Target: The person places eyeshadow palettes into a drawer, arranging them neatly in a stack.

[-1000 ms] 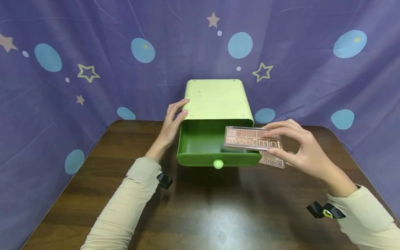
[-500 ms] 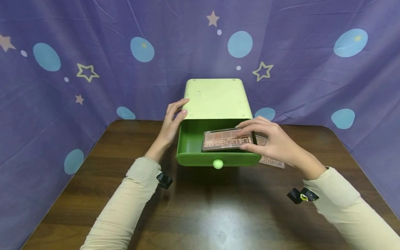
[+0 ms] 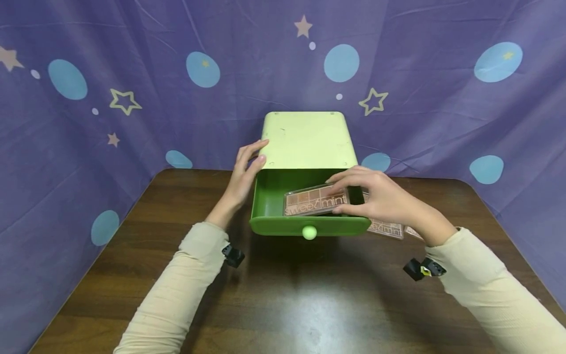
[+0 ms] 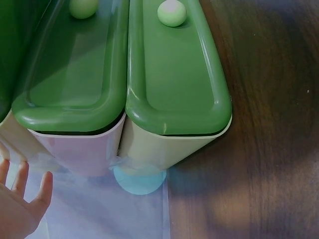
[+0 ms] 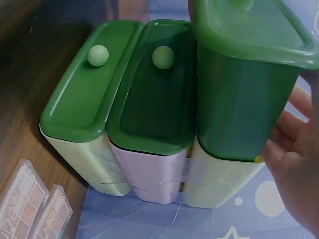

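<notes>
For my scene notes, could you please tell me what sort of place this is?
Probably a staged recording booth, not a lived-in room: a purple star-and-dot cloth backdrop wraps a dark wooden table that carries a green drawer cabinet and eyeshadow palettes.

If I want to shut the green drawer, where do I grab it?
Pinch the round pale knob in the middle of the drawer front, coming from the near side. It sticks out toward you, and the front is smooth elsewhere. The right hand is over the drawer with a palette.
</notes>
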Motion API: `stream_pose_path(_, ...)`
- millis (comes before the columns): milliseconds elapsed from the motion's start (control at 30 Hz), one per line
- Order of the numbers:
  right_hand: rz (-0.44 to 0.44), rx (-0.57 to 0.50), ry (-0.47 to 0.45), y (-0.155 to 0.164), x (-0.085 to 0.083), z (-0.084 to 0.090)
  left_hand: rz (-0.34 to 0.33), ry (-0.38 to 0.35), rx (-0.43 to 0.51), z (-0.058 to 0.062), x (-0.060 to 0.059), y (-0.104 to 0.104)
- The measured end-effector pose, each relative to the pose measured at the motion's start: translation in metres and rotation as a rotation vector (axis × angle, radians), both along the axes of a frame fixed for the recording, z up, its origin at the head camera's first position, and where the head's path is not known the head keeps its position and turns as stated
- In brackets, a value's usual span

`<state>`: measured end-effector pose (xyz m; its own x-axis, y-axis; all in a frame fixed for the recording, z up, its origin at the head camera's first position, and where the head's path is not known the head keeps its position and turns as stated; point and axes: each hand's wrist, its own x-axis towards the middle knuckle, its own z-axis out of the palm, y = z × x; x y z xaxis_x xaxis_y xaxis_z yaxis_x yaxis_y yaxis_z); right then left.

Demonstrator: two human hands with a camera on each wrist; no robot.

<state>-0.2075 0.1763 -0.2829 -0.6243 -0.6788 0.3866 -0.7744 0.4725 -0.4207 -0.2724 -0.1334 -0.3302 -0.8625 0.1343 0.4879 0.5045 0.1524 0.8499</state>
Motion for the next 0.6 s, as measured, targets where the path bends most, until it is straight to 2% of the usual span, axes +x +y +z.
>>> stream_pose_path(233,-0.023,0.148,-0.02,-0.008,-0.004,0.0,0.0,-0.004,0.009,0.0,0.0,0.0)
stream_pose_path(600,-0.041,0.264,0.011,-0.017,-0.009,0.0,-0.001,-0.002,0.007,0.0,0.001,0.001)
